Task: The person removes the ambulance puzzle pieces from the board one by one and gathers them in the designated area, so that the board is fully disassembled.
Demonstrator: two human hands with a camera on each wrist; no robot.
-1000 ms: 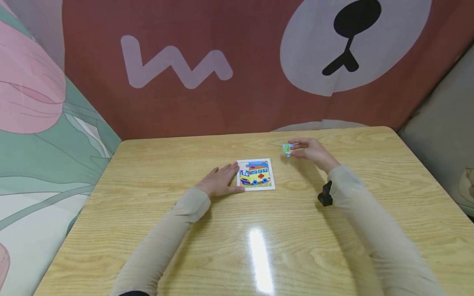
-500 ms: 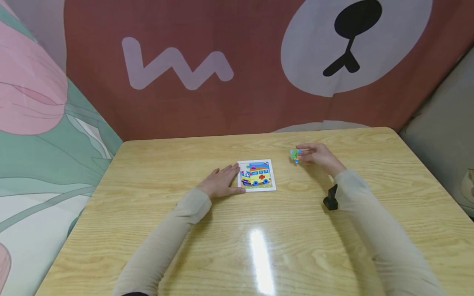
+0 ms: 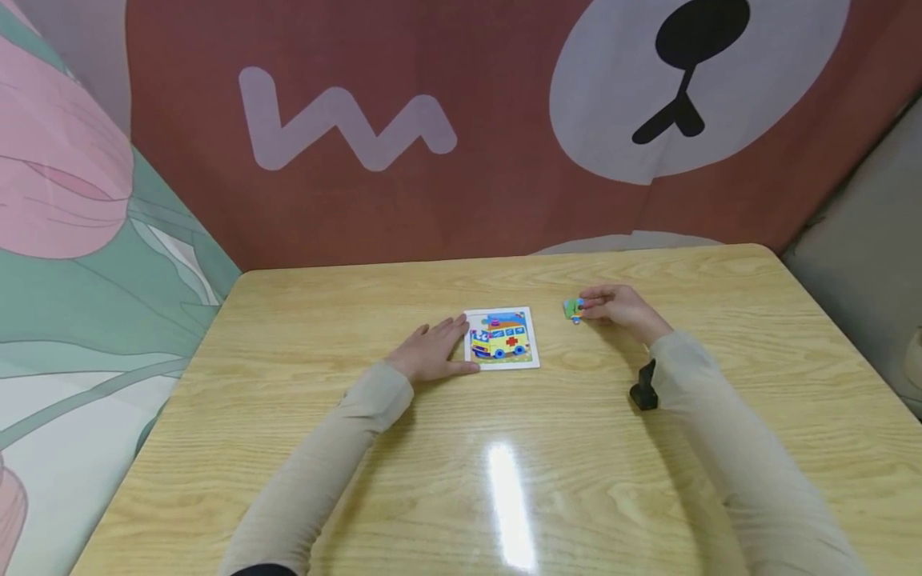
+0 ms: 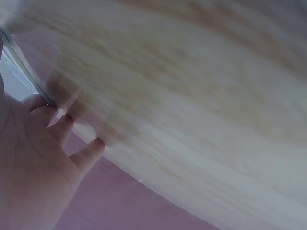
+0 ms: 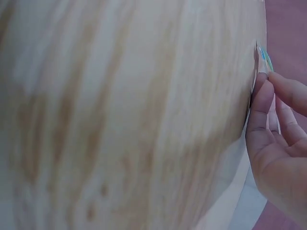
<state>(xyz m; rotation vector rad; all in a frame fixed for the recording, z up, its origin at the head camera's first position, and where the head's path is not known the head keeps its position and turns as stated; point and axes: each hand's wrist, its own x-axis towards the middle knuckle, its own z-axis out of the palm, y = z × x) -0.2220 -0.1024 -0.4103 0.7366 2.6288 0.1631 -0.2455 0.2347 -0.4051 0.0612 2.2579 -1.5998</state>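
A small square jigsaw puzzle in a white tray (image 3: 535, 344) lies on the table, showing a yellow ambulance. At the picture's upper left is a pale patch. My left hand (image 3: 432, 350) rests at the tray's left side, fingers spread and fairly straight, thumb by the lower edge. In the left wrist view that hand (image 4: 38, 163) touches the tray's edge (image 4: 24, 69). To the right of the tray, my right hand (image 3: 623, 310) pinches a green and blue puzzle piece (image 3: 571, 309) between thumb and fingers. The right wrist view shows the piece (image 5: 264, 60) edge-on, close to the tabletop.
The wooden table (image 3: 403, 480) ends at a brown wall (image 3: 360, 216) with a cartoon bear face. A black device (image 3: 644, 388) is strapped at the right wrist. Light glares off the tabletop (image 3: 510, 508) in front of the tray.
My right hand has carried the puzzle piece a little to the right and towards me, and it looks lower now. The left hand and the tray have stayed in place.
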